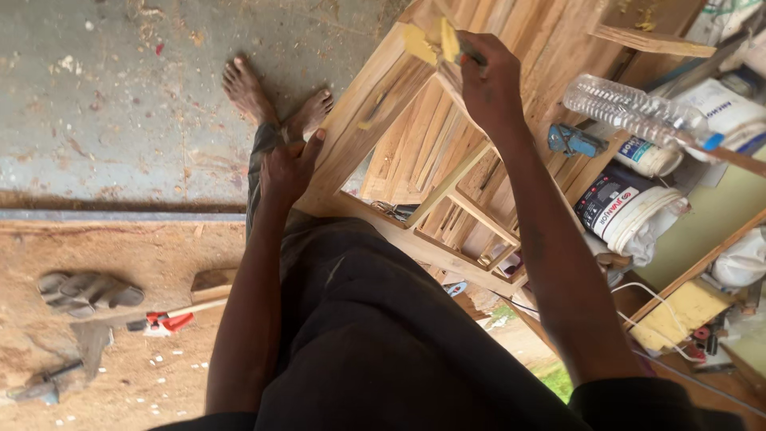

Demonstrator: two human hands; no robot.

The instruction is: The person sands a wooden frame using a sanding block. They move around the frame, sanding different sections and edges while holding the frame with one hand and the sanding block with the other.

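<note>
A slatted wooden frame (447,152) of light timber stands in front of me, reaching from my lap to the upper right. My right hand (488,80) is closed around a small tool with a yellow-smeared blade (447,40), pressed against the frame's top rail beside a patch of yellow filler (419,44). My left hand (289,166) rests on the frame's lower left corner, thumb up along the wood. My bare feet (275,100) stand on the grey concrete floor beyond it.
A clear plastic bottle (630,108), a white paint bucket (630,211), a small white jar (648,156) and a blue tool (574,142) lie at the right. A pair of sandals (88,293), a red-handled tool (163,322) and a wood block (211,283) sit on the dirt floor at left.
</note>
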